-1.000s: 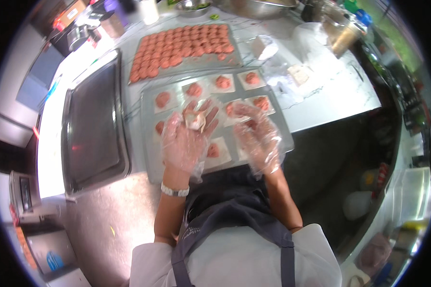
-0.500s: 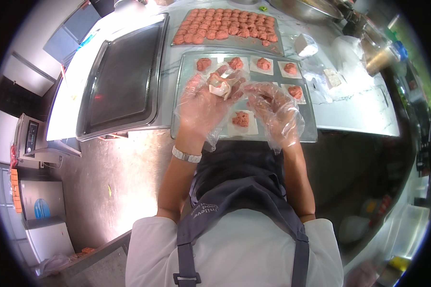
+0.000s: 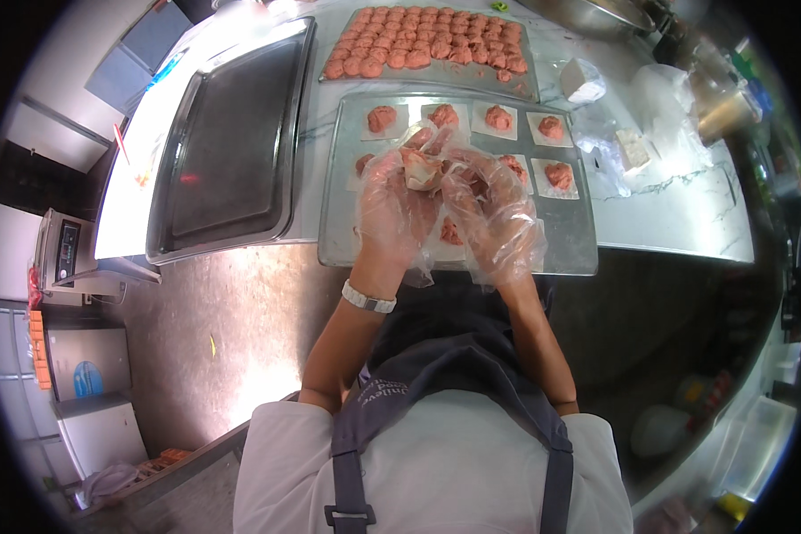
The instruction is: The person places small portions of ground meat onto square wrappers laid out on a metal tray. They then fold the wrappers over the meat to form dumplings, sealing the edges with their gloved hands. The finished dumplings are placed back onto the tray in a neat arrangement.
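Both my hands wear clear plastic gloves over a metal tray [image 3: 343,233]. In my left hand [image 3: 392,206] rests a dumpling [image 3: 421,169], its pale wrapper drawn up around pink meat filling. My right hand [image 3: 494,206] meets it from the right, fingers bent in against the wrapper's edge. On the tray around them lie square white wrappers, each with a lump of meat, such as the filled wrapper [image 3: 549,127] at the far right and another filled wrapper [image 3: 558,176] beside my right hand. Some are partly hidden behind my hands.
Beyond, a second tray [image 3: 516,87] bears rows of meat balls. A dark baking tray [image 3: 231,151] lies on the left. On the right are a white block [image 3: 582,80], a small stack of pale squares [image 3: 633,149] and crumpled plastic. A metal bowl [image 3: 587,16] stands at the back.
My hands have come together. The right has moved left onto the dumpling, while the left has shifted slightly right. The wrapper now stands more gathered around the filling.
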Demonstrator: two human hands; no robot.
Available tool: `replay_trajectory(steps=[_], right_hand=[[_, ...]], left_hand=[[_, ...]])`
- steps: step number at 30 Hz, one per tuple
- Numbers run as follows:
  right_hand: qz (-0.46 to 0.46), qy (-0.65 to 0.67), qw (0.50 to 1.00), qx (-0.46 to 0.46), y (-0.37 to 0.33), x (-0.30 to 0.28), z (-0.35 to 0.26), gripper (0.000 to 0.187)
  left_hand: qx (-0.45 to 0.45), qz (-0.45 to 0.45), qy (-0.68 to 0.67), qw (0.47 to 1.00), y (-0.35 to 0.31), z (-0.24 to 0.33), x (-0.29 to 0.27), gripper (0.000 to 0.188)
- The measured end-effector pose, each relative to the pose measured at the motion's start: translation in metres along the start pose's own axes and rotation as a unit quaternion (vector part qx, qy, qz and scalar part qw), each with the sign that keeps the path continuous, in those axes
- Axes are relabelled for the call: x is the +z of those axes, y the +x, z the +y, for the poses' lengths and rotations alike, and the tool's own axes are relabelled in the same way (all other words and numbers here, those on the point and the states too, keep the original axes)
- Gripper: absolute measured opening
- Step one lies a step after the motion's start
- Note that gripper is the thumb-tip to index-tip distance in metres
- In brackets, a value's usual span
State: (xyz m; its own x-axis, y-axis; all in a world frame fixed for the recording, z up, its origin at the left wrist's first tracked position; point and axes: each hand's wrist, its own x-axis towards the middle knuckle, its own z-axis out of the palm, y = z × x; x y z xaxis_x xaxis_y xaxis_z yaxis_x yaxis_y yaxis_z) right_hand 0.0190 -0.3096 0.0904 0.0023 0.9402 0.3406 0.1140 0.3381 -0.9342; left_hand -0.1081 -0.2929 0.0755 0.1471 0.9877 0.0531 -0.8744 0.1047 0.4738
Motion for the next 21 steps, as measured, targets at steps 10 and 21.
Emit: replay_trajectory(steps=[10, 21], right_hand=[[-0.009, -0.131, 0.986, -0.106, 0.034, -0.025, 0.015, 0.021], [-0.020, -0.157, 0.984, -0.085, 0.060, -0.033, 0.007, 0.021]], left_hand=[[-0.071, -0.058, -0.054, 0.994, 0.019, 0.007, 0.001, 0.057], [-0.113, -0.003, -0.051, 0.992, 0.051, 0.004, 0.004, 0.056]])
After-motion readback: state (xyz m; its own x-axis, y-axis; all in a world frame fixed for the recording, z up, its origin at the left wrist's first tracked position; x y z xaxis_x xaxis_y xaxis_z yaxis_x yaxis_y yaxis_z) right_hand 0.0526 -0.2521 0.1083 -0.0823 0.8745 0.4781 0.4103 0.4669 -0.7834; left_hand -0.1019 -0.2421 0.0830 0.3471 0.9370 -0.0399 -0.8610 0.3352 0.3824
